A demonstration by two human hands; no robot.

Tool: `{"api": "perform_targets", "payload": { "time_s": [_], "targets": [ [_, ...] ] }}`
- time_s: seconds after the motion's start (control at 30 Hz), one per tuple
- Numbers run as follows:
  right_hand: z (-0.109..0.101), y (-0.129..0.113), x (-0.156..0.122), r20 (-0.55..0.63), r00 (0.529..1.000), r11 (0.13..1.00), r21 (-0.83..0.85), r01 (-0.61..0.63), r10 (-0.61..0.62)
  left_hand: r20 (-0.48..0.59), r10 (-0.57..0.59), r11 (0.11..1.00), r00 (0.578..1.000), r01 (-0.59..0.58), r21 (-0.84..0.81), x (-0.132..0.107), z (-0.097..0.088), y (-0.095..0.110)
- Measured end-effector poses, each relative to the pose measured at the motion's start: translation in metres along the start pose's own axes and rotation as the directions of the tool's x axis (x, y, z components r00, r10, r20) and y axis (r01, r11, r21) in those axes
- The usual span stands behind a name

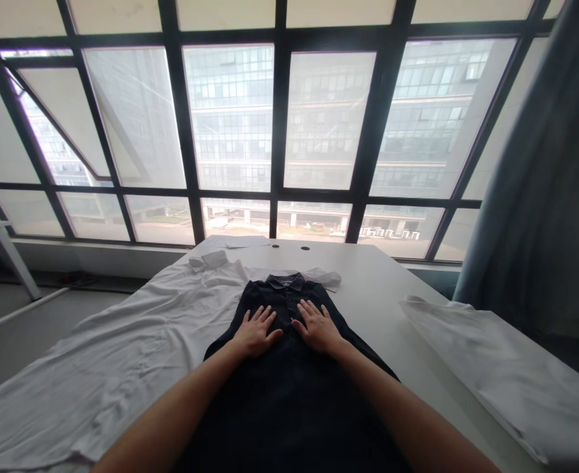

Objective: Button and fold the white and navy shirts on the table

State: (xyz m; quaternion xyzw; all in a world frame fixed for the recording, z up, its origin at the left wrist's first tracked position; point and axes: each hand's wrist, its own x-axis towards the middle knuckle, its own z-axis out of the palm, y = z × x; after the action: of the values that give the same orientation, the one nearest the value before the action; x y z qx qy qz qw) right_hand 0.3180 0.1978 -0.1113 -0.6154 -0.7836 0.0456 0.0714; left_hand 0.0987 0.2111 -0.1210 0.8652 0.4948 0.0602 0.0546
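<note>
A dark navy polo shirt [289, 394] lies flat on the white table [378, 295], collar pointing away from me. My left hand [256, 330] rests flat on its chest, fingers spread and open, just left of the button placket. My right hand [319, 326] lies flat beside it on the right of the placket, fingers also stretched out. Both palms press on the fabric and hold nothing. The two hands are a few centimetres apart.
A white shirt [136, 348] is spread over the table's left side, its collar near the far edge. A folded white garment [506, 374] lies at the right. Two cable holes [289, 247] sit at the far edge. A grey curtain [545, 197] hangs right of the large window.
</note>
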Motion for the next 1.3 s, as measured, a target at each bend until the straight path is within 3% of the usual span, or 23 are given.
{"api": "perform_targets", "payload": {
  "time_s": [0.13,0.27,0.4,0.53,0.63,0.77,0.97,1.1,1.2,1.3],
  "targets": [
    [-0.012,-0.013,-0.066,0.101,0.993,0.998,0.018,0.060,-0.061,-0.172,-0.082,0.996,0.982,0.086,0.016,-0.020,-0.008,-0.007],
    [-0.027,0.009,-0.121,0.121,0.989,0.996,-0.020,-0.083,0.085,-0.025,-0.230,0.973,0.973,0.230,0.018,-0.059,-0.013,-0.030],
    [-0.029,0.052,-0.167,0.128,0.953,0.962,-0.008,-0.274,0.273,-0.028,-0.295,0.956,0.955,0.295,-0.006,-0.100,-0.011,-0.048],
    [-0.016,0.088,-0.197,0.067,0.965,0.963,0.078,-0.258,0.253,0.011,-0.303,0.953,0.953,0.303,0.013,-0.132,-0.004,-0.045],
    [-0.007,0.099,-0.205,0.023,0.983,0.979,0.086,-0.185,0.184,-0.005,-0.304,0.952,0.953,0.304,0.027,-0.149,0.001,-0.036],
    [-0.004,0.096,-0.204,0.009,0.982,0.982,0.032,-0.187,0.187,-0.031,-0.312,0.948,0.949,0.314,0.059,-0.164,0.001,-0.024],
    [-0.002,0.097,-0.201,0.029,0.983,0.983,0.024,-0.180,0.180,-0.118,-0.408,0.910,0.905,0.414,0.028,-0.170,0.000,-0.015],
    [-0.003,0.102,-0.201,0.013,0.984,0.983,0.040,-0.179,0.178,-0.182,-0.403,0.908,0.897,0.417,0.045,-0.174,-0.009,-0.015],
    [-0.009,0.100,-0.203,-0.032,0.988,0.987,0.057,-0.150,0.152,-0.150,-0.389,0.918,0.909,0.396,0.021,-0.179,-0.023,-0.014],
    [-0.018,0.095,-0.205,-0.048,0.983,0.978,0.120,-0.169,0.176,-0.025,-0.422,0.902,0.906,0.416,-0.118,-0.185,-0.037,-0.009]
  ]
}}
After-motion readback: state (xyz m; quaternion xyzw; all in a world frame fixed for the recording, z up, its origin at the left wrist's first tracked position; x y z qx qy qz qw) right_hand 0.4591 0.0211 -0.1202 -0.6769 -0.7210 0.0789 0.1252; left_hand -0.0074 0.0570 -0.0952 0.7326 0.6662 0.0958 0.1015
